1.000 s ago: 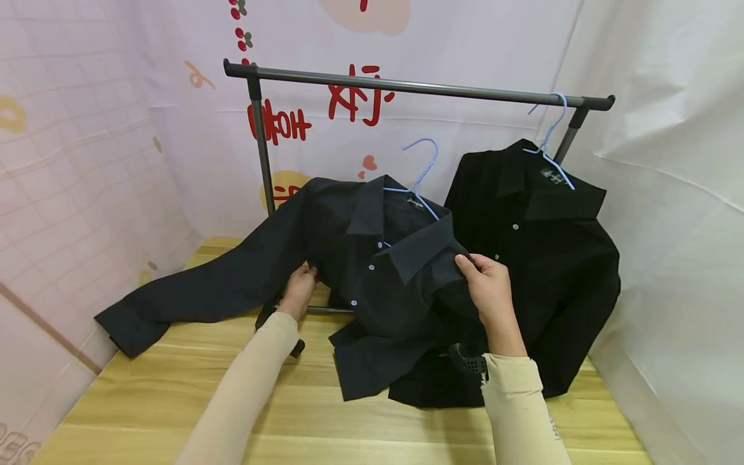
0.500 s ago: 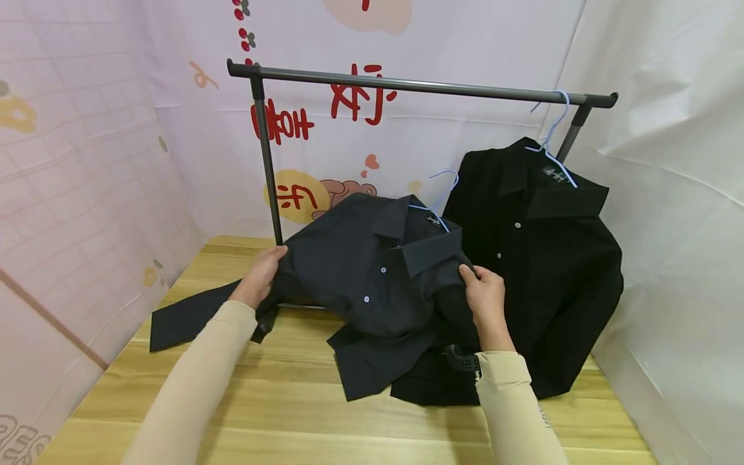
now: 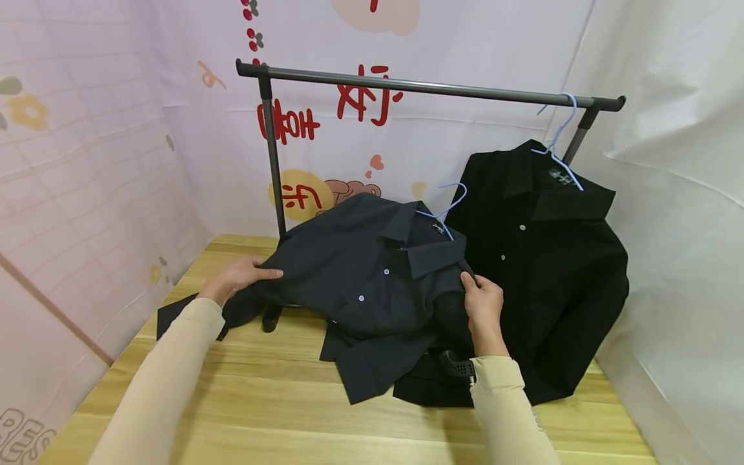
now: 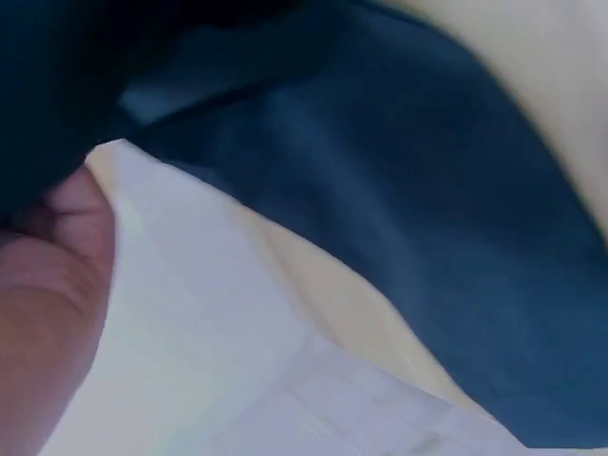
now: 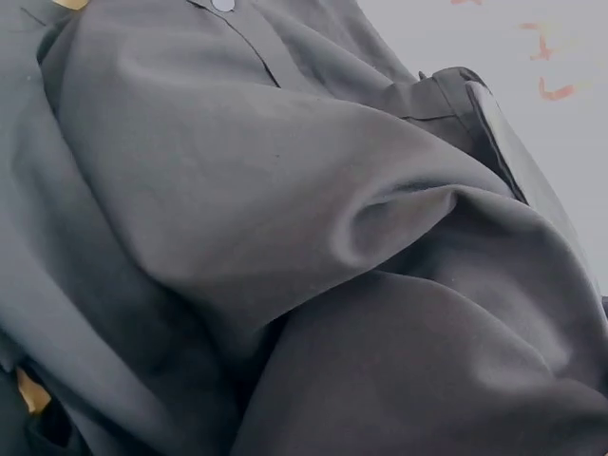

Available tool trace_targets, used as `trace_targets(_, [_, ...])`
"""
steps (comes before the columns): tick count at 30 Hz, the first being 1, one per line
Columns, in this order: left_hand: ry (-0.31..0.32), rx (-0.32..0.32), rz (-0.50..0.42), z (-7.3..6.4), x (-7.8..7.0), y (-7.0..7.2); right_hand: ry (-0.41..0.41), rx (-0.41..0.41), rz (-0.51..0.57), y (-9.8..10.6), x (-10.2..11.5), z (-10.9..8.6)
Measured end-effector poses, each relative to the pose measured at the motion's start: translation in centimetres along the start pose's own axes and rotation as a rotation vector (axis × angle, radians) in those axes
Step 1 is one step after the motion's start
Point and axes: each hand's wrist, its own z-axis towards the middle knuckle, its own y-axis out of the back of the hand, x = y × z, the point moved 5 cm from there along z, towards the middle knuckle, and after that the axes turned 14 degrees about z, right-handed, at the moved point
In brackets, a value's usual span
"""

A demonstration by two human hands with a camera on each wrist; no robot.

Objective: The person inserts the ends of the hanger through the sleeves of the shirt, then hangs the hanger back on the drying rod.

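A dark long-sleeved button-up shirt [image 3: 334,258] is held low over the table, with a light blue wire hanger [image 3: 449,210] in its collar. The hanger's hook is off the rack bar. My left hand [image 3: 239,274] grips the shirt near the top of one sleeve, thumb on top and the other fingers mostly hidden. In the left wrist view that sleeve [image 4: 408,218] hangs beside the hand. My right hand [image 3: 485,303] pinches the opposite shoulder. In the right wrist view, only folded shirt cloth [image 5: 237,190] shows, and the hand is out of sight.
A grey metal clothes rack [image 3: 430,86] stands at the back of the wooden table [image 3: 302,407]. From its right end hangs another black shirt [image 3: 558,271] on a blue hanger [image 3: 560,132], close behind my right hand. Printed white cloth [image 3: 192,155] surrounds the table.
My left hand has moved up and left from under the shirt to its sleeve, drawing the sleeve in. The shirt and its hanger have dropped lower and shifted right. My right hand keeps its pinch.
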Motion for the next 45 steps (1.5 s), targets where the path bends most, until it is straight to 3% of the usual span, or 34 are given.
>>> trace_targets(4, [0.01,-0.001,0.135,-0.5,1.8,-1.6,-0.018,-0.014,0.013,0.3,-0.7,-0.1])
trace_targets(9, [0.001,-0.094,0.123,-1.2,3.2,-2.6,-0.074,-0.017,0.052,0.6,-2.0,-0.4])
trace_targets(12, [-0.011,-0.147,-0.029,-1.6,3.3,-2.6,-0.098,-0.02,0.066,0.8,-2.8,-0.7])
trace_targets(15, [-0.042,-0.197,-0.264,-1.7,2.8,-1.7,-0.11,-0.024,0.07,0.8,-3.4,-1.1])
trace_targets(21, [-0.173,-0.291,-0.62,-2.5,0.1,2.3,-0.115,-0.061,0.109,0.9,-3.6,-1.7])
trace_targets(24, [-0.214,-0.312,-0.661,-2.9,-1.2,4.3,-0.1,-0.102,0.134,0.9,-3.6,-1.9])
trace_targets(26, [-0.195,-0.334,-0.53,-3.1,-1.5,5.3,-0.091,-0.122,0.149,0.9,-3.6,-1.9])
trace_targets(28, [-0.15,-0.325,-0.269,-3.2,-1.4,5.8,-0.087,-0.134,0.153,0.8,-3.7,-1.8])
trace_targets(30, [-0.12,-0.275,0.001,-3.2,-0.9,5.6,-0.085,-0.137,0.158,0.8,-3.7,-1.8])
trace_targets(33, [-0.126,-0.183,0.269,-3.1,0.7,4.6,-0.086,-0.141,0.158,0.9,-3.9,-1.9])
trace_targets(36, [-0.125,-0.151,0.357,-3.3,2.8,3.5,-0.09,-0.139,0.159,1.0,-4.0,-2.0])
trace_targets(41, [-0.106,-0.223,0.435,-3.8,5.6,2.4,-0.087,-0.129,0.175,0.9,-4.1,-2.0])
trace_targets(45, [-0.091,-0.228,0.514,-3.9,7.0,1.6,-0.07,-0.138,0.178,1.0,-4.0,-2.0])
